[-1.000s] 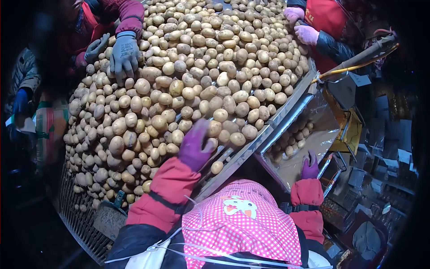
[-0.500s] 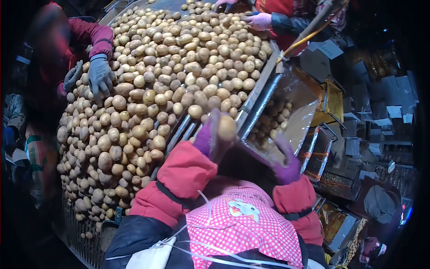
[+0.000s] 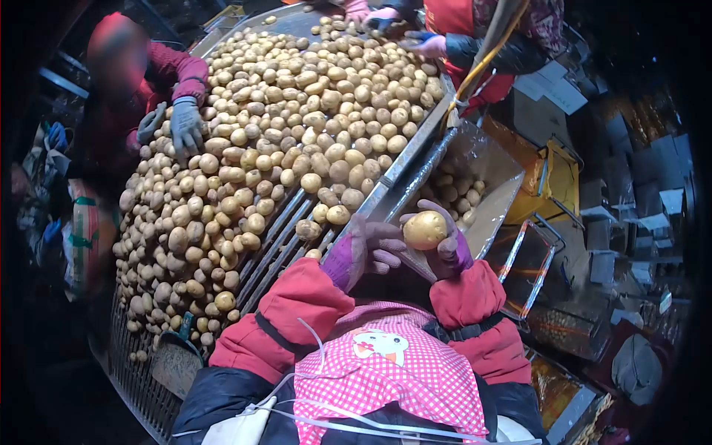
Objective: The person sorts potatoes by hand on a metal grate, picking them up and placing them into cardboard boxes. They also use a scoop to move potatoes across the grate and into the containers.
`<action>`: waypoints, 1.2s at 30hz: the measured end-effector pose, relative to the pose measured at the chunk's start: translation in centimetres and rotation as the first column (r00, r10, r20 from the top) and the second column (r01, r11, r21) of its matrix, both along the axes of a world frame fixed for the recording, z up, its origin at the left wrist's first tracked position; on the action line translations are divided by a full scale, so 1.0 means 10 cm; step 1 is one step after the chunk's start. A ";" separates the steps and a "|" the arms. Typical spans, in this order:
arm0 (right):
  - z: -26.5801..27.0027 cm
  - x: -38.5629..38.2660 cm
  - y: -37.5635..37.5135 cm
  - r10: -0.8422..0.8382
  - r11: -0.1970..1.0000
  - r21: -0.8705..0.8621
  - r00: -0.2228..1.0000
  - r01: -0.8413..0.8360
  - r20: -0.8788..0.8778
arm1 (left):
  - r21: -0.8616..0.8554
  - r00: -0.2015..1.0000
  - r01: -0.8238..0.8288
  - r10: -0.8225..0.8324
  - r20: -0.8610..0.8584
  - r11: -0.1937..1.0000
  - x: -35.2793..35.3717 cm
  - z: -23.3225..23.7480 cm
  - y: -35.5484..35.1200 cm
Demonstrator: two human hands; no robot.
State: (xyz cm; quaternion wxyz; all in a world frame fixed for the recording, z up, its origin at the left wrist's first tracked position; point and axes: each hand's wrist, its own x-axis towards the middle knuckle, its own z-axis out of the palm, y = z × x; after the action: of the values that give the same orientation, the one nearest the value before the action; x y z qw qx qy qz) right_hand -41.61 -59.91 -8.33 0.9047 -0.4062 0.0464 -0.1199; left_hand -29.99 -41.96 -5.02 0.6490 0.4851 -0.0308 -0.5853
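Note:
In a purple glove, my right hand (image 3: 449, 248) is closed around a single potato (image 3: 425, 230), held up in front of the lined box. My left hand (image 3: 368, 248), also gloved in purple, is beside it with fingers apart and nothing in them. A wide heap of potatoes (image 3: 297, 96) covers the slatted table, whose bare metal bars (image 3: 278, 237) show just left of my left hand. More potatoes (image 3: 461, 189) lie inside the plastic-lined box (image 3: 493, 200) beyond my right hand.
A co-worker's grey-gloved hand (image 3: 186, 126) rests on the heap at the left. Another person's gloved hands (image 3: 426, 44) are at the far edge. A scoop (image 3: 176, 363) lies at the lower left. A yellow crate (image 3: 558, 178) and a metal frame (image 3: 530, 267) stand right.
The potato has passed from my left hand to my right hand. My hands have come closer together, and my left hand is now empty. The view has shifted slightly.

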 end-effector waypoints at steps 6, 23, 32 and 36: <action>0.14 0.21 0.31 0.083 0.922 0.374 0.995 -0.101 0.063 | -0.125 0.975 -0.217 0.208 -0.076 0.968 0.18 -0.21 0.44; -0.62 1.14 0.69 0.164 0.885 -0.375 0.939 -0.276 -0.303 | 0.170 0.628 -0.777 0.727 0.278 0.607 0.18 0.19 1.98; -0.49 1.42 0.71 -0.321 0.000 -0.997 0.944 0.079 0.074 | -0.183 -0.191 -0.947 -0.006 0.982 0.265 0.27 0.08 2.61; -0.38 1.68 0.78 -0.262 -0.004 -0.996 0.961 -0.090 -0.086 | -0.100 -0.149 -0.975 -0.251 0.956 0.197 0.38 0.01 3.03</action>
State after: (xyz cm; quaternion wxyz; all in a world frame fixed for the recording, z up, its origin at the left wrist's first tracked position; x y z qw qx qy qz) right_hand -24.79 -52.10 -12.15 0.3284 -0.9328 0.0857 -0.1214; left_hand -26.14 -11.68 -4.93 0.2729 0.9113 0.0549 0.3033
